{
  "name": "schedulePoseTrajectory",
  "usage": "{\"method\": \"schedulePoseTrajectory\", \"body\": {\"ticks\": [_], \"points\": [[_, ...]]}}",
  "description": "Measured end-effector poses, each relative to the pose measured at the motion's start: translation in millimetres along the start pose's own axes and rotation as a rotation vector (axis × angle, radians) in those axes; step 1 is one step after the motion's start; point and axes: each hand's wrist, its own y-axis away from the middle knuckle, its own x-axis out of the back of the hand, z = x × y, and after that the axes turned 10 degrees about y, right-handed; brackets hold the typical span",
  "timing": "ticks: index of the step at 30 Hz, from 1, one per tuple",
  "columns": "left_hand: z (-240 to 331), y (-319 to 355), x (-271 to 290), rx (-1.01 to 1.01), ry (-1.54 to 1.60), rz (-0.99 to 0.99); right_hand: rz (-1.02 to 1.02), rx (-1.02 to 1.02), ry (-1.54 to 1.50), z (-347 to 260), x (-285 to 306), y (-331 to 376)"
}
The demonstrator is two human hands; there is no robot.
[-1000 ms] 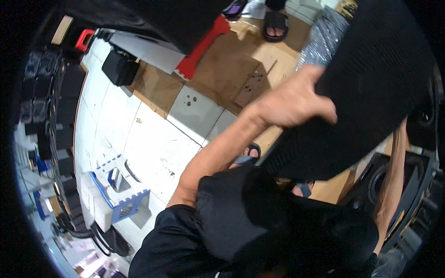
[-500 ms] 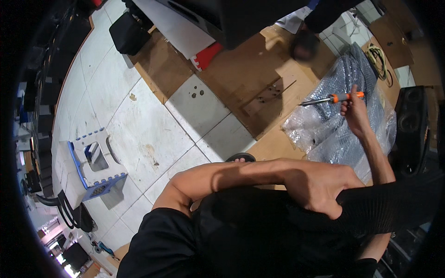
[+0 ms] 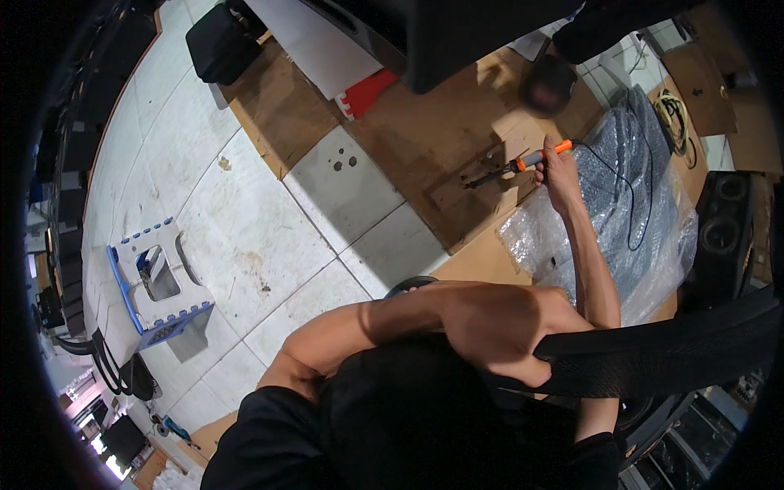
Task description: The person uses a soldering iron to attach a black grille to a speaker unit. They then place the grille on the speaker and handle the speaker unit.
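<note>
A slim tool with an orange and grey handle [image 3: 535,158] and a dark shaft is gripped in the right hand [image 3: 559,175], fingers closed around the handle; its shaft points to the left, above a small board with dark holes [image 3: 451,197] on the floor. A thin black cord [image 3: 631,192] trails from the handle's end across crumpled bubble wrap [image 3: 608,135] just beside it. The left hand [image 3: 523,327], its arm crossing in front of the person's body, clutches the near end of a long black mesh-faced panel [image 3: 670,359], which reaches to the right. The small board lies on a brown sheet [image 3: 408,131], with white floor tiles [image 3: 253,204] to its left. Above, a large black box [image 3: 474,41] juts in, near a red mat piece [image 3: 367,94] and a black bag [image 3: 219,45]. To the right stand a black speaker [image 3: 723,216] and, further up, a coiled yellow cable [image 3: 671,118]. A grey and blue step stool [image 3: 189,297] sits well apart at left.
</note>
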Motion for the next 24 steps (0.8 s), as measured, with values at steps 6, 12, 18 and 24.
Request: {"method": "schedulePoseTrajectory", "body": {"ticks": [6, 12, 18, 24], "points": [[22, 6, 17, 0.302, -0.077, -0.109, 0.000, -0.058, 0.027, 5, -8, -24], [15, 21, 24, 0.196, -0.158, 0.091, 0.007, -0.090, 0.197, 11, -13, -44], [7, 21, 28, 0.072, -0.077, 0.131, 0.149, 0.044, 0.730, 27, -2, -69], [8, 25, 21, 0.150, -0.051, 0.126, 0.148, 0.009, 0.667, 29, -2, -58]]}}
